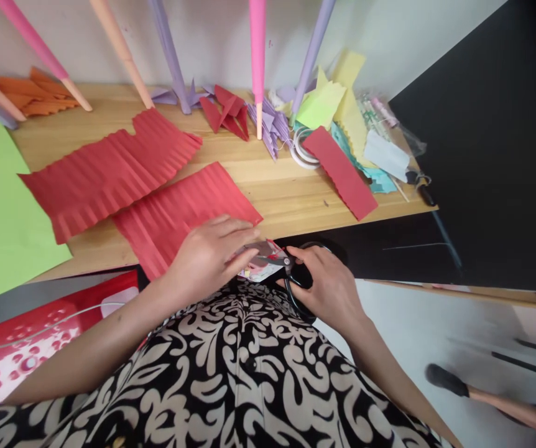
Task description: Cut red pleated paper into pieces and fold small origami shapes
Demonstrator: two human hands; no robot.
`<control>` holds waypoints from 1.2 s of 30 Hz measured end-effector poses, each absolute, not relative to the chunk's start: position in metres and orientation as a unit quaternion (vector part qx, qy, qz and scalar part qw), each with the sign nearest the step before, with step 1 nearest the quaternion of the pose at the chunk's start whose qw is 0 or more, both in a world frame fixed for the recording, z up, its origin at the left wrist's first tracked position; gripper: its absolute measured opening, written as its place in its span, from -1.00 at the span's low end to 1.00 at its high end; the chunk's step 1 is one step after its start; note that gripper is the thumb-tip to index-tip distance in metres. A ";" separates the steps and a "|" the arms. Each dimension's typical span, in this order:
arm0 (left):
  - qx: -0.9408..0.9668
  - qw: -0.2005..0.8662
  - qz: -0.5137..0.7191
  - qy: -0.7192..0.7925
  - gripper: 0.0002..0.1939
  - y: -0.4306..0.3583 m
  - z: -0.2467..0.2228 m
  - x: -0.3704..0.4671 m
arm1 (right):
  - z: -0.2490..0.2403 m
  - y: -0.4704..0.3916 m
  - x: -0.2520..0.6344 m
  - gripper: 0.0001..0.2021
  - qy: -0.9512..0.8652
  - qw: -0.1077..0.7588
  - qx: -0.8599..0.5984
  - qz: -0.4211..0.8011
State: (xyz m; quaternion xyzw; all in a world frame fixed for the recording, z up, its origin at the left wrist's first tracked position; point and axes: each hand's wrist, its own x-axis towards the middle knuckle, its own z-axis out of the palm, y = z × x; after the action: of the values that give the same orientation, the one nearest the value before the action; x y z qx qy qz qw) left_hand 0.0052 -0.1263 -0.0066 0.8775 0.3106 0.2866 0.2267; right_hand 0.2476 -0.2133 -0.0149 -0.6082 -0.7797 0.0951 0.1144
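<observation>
Black-handled scissors (288, 262) are in my right hand (328, 285), its fingers closed round the handles, with the blades pointing left. My left hand (212, 255) is closed around the blade side, at the left end of a small printed piece (263, 269) with red bits on it. What exactly its fingers pinch is partly hidden. Both hands are just off the table's front edge, over my lap. Close behind my left hand lies a pleated red paper (179, 211), and a second pleated red paper (114, 168) rests farther left.
Green paper (2, 211) covers the left side of the wooden table (277, 186). Rolled paper sticks (257, 56) lean at the back. Folded red paper (342, 174), tape rolls (303, 149) and coloured scraps are at the right. Below right, another person's foot or leg (505, 404) shows.
</observation>
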 end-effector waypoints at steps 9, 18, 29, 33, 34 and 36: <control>0.867 0.242 0.199 0.388 -0.77 -0.148 -0.021 0.031 | -0.001 -0.210 0.246 -0.59 -0.837 0.037 -0.546 -0.021; 0.789 0.176 0.347 0.475 -0.82 -0.151 -0.010 0.008 | 0.009 -0.216 0.253 -0.56 -0.851 0.020 -0.524 -0.026; 0.857 0.211 0.318 0.346 -0.79 -0.169 -0.021 0.007 | 0.017 -0.226 0.243 -0.56 -0.893 0.025 -0.446 -0.044; 0.859 0.228 0.296 0.350 -0.77 -0.183 -0.023 0.001 | 0.016 -0.232 0.238 -0.53 -0.906 0.013 -0.421 -0.042; 0.859 0.236 0.290 0.351 -0.76 -0.187 -0.025 -0.001 | 0.015 -0.234 0.236 -0.52 -0.910 0.010 -0.414 -0.038; 0.849 0.266 0.275 0.365 -0.77 -0.194 -0.030 -0.003 | 0.014 -0.237 0.231 -0.48 -0.915 0.004 -0.403 -0.026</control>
State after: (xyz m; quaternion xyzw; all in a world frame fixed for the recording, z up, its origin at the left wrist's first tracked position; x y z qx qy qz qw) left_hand -0.0029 -0.1943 -0.0301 0.8488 0.3653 0.2746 0.2659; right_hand 0.2313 -0.2370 0.0136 -0.4030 -0.9148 -0.0261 0.0040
